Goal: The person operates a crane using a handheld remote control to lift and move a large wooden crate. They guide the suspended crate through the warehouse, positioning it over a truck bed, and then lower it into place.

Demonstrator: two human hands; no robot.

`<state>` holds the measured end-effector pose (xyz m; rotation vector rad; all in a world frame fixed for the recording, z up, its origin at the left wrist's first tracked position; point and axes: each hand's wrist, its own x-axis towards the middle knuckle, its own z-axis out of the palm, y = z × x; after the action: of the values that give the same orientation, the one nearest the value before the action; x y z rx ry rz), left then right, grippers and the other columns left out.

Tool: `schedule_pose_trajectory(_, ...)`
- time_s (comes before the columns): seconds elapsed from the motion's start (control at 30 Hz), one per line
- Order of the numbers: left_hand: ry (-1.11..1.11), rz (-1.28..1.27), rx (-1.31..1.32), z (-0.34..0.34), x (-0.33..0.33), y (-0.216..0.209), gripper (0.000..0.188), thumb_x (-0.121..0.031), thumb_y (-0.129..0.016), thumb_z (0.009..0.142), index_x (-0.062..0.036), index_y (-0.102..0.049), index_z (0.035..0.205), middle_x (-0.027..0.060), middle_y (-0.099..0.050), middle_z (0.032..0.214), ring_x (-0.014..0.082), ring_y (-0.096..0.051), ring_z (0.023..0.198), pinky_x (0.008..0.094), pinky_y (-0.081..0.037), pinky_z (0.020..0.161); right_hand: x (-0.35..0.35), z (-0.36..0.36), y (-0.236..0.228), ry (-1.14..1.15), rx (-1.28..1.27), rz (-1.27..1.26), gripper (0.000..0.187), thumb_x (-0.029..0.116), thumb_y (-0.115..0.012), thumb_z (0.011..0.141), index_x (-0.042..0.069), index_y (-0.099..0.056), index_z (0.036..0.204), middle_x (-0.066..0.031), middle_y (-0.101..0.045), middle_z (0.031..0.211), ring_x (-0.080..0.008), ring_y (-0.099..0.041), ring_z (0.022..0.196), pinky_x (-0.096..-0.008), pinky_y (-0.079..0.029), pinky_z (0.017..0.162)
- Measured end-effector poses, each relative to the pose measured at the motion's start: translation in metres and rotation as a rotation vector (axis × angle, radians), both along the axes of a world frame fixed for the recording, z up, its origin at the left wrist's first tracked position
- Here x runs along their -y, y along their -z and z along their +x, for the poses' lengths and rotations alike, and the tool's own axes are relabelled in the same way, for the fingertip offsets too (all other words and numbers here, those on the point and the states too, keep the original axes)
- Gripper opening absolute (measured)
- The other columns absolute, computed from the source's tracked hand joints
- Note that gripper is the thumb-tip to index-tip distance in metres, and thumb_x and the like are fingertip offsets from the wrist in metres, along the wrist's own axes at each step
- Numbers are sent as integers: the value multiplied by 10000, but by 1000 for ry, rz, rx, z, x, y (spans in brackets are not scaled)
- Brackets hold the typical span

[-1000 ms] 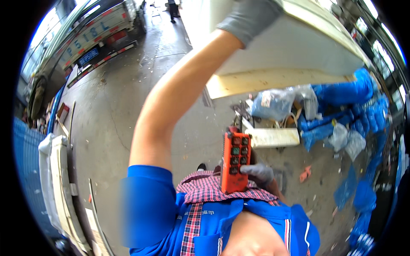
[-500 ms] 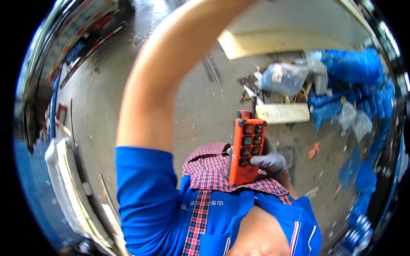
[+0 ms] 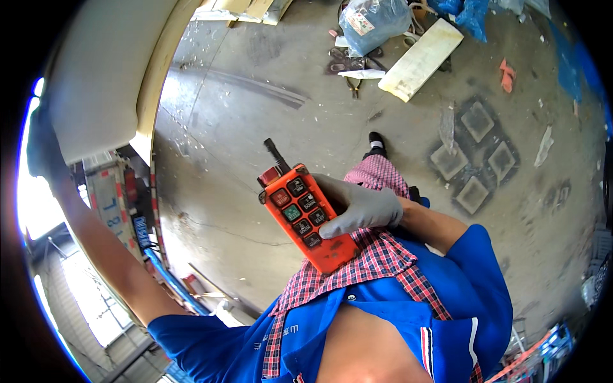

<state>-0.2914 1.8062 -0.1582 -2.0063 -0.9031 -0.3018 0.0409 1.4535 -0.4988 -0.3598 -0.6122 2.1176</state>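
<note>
My right hand (image 3: 361, 207), in a grey glove, is shut on an orange remote control (image 3: 306, 220) with several dark buttons, a red knob and a short black aerial. The thumb lies on the lower buttons, in front of my checked and blue shirt. My left arm reaches up along the left rim. There my left hand (image 3: 41, 143), dark in a glove, rests against a big white slab (image 3: 96, 76) with a pale wooden edge. Its fingers are in shadow.
Below is a concrete floor with a white board (image 3: 421, 59), a clear plastic bag (image 3: 373, 22), hand tools (image 3: 348, 64), blue sheeting (image 3: 472, 13) and square marks (image 3: 476, 159). A vehicle body (image 3: 108, 198) shows under the slab at left.
The view has swung, so the slab now sits at the upper left and the floor at the right. The remote stays in my right hand, now tilted; my left arm stays raised.
</note>
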Motion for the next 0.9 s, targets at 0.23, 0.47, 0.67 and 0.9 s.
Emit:
schedule_pose_trajectory(0.23,-188,-209,533,-49,80,-22,423,-438,-476,973,-97,-652,1149,14,-665,977,96,-599,894,247,-436,846,64,-3,-21,-46,-22,223,874,124,-723,782,15,-185,1462,-97,-446,1324,-162,-450,1211,-340,-388,1038)
schedule_pose_trajectory(0.47,-281,-89,500,-40,104,-19,496,-509,-449,960,-98,-656,1145,33,-665,985,135,-613,908,269,-441,852,29,-8,-28,49,43,139,956,171,-781,730,41,-200,1478,-90,-447,1366,-171,-452,1242,-352,-374,1055)
schedule_pose_trajectory(0.67,23,-126,201,-123,-25,-29,308,-147,-457,980,-75,-549,1265,65,-616,1143,161,-604,997,281,-492,878,-96,-44,-31,144,66,147,860,66,-730,761,42,-243,1469,-68,-464,1348,-150,-476,1205,-318,-389,1031)
schedule_pose_trajectory(0.9,1,157,229,-142,-143,-20,309,-76,-521,906,-167,-576,1196,16,-630,1141,201,-659,920,314,-552,790,-221,-109,-51,218,122,141,827,54,-735,739,27,-296,1441,-74,-493,1317,-161,-486,1200,-330,-399,1026)
